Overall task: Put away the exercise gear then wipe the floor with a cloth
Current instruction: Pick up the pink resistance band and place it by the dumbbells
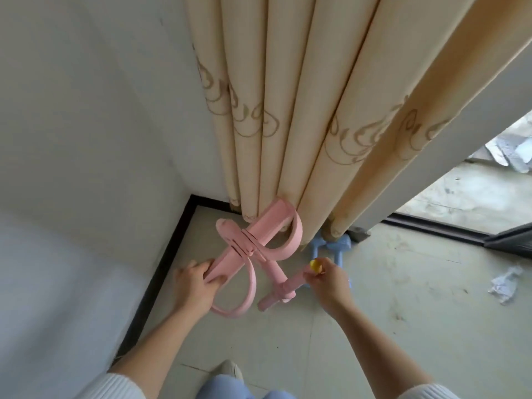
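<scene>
A pink foam exercise trainer (253,243) with looped handles and a crossbar hangs low over the floor in the room corner, its far end against the curtain. My left hand (198,283) grips one of its pink bars. My right hand (328,279) holds the end of the pink crossbar, where a small yellow knob (316,265) shows at my fingertips. Behind the trainer, a pair of light blue dumbbells (331,246) lies on the tiles at the curtain's foot, partly hidden.
A beige patterned curtain (288,110) hangs ahead. The white wall (86,139) with black skirting (161,272) closes the left side. A crumpled white paper or cloth (503,286) lies on the dirty tiles at right. An open sliding-door track (446,226) runs at right.
</scene>
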